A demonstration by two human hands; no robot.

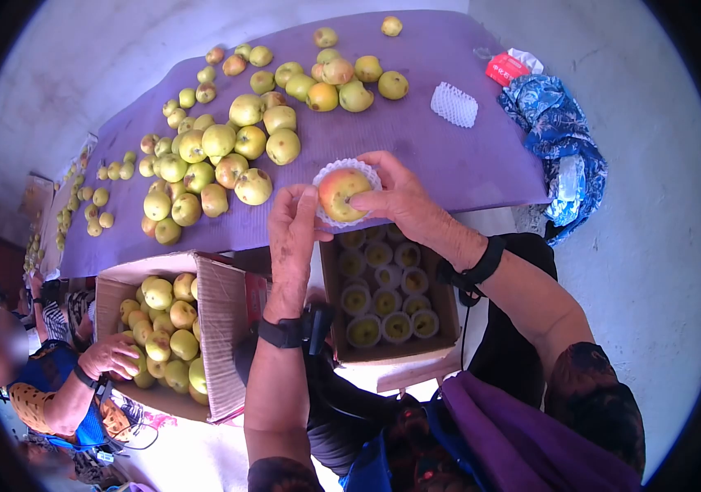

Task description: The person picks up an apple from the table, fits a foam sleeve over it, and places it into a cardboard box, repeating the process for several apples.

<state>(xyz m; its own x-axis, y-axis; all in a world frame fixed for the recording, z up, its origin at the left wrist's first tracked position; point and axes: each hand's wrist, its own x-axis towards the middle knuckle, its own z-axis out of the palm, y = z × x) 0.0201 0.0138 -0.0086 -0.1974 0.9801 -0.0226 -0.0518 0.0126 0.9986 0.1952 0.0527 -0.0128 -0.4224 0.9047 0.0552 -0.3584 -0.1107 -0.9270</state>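
Between my two hands is a yellow-red apple (343, 195), wrapped around its sides by a white foam net (323, 174). My left hand (293, 225) grips the net's left side, thumb near the apple. On the other side, my right hand (397, 195) has its thumb over the apple's face and its fingers behind the net. Both hands are above the near edge of the purple-covered table (424, 156). Just below them stands a cardboard box (449, 307) holding rows of apples in foam nets (385, 302).
A heap of loose apples (218, 140) covers the table's left and middle. A flat foam net (454, 105), a red packet (507, 69) and blue patterned cloth (549, 115) lie at right. Another person's hand (109, 356) reaches into a box (227, 328) of apples at left.
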